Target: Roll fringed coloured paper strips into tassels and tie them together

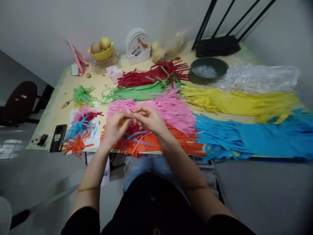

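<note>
Over the pink fringed strips (171, 109), my left hand (116, 126) and my right hand (149, 120) meet with fingertips pinched together. Something small is between them, too thin and blurred to name. Below the fingers a dark red patch of strips (132, 129) shows, partly hidden by the hands. Orange fringed strips (156, 143) lie at the table's near edge, with a few pale blue strips on top. Behind the pink are a green fringed bundle (139, 92) and a dark red one (144, 77).
Small coloured tufts (80, 125) lie on white paper at left, beside a phone (58, 138) and a hair clip (43, 140). Blue (264, 135) and yellow bundles (234, 101) stretch right. A dark bowl (209, 69), clear plastic strands (259, 78) and a black router (217, 45) stand behind.
</note>
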### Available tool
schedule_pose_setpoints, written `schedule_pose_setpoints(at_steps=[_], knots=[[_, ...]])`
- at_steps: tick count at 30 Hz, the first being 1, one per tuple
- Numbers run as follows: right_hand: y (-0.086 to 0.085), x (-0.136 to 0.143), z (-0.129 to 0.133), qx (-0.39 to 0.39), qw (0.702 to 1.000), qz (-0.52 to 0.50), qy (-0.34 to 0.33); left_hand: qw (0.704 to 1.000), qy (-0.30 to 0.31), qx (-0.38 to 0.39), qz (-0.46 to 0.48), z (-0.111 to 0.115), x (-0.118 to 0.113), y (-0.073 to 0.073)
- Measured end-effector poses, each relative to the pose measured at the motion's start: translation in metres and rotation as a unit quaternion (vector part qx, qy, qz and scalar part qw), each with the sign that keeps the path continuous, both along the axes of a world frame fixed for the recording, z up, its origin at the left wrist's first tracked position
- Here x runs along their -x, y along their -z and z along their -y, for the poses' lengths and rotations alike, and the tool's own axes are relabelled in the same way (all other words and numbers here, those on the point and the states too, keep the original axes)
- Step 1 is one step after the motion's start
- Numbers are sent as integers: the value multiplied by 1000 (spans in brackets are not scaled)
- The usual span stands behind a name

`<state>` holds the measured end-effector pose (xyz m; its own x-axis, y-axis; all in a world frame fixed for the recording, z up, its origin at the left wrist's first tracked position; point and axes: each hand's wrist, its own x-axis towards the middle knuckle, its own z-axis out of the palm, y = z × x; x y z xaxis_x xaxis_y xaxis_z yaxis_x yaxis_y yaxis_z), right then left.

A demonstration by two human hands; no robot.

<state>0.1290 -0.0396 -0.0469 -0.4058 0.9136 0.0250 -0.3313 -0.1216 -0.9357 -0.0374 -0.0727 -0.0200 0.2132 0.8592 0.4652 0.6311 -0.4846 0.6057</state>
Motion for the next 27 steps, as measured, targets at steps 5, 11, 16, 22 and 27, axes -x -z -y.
schedule_pose_setpoints(at_steps=[5, 11, 16, 22, 27], knots=[[1, -2, -9, 34, 981, -72, 177, 994, 12, 39, -101, -8, 5, 20], [9, -7, -12, 88, 963, -155, 201, 976, -101, 148, -121, -102, 90, 16], [18, -4, -4, 102, 971, -132, 170, 940, -279, 93, -172, -181, 180, -10], [24, -13, -9, 110, 972, -114, 172, 910, -321, 131, -228, -189, 216, 7], [30, -13, -12, 84, 975, -101, 177, 905, -368, 106, -188, -184, 231, -9]])
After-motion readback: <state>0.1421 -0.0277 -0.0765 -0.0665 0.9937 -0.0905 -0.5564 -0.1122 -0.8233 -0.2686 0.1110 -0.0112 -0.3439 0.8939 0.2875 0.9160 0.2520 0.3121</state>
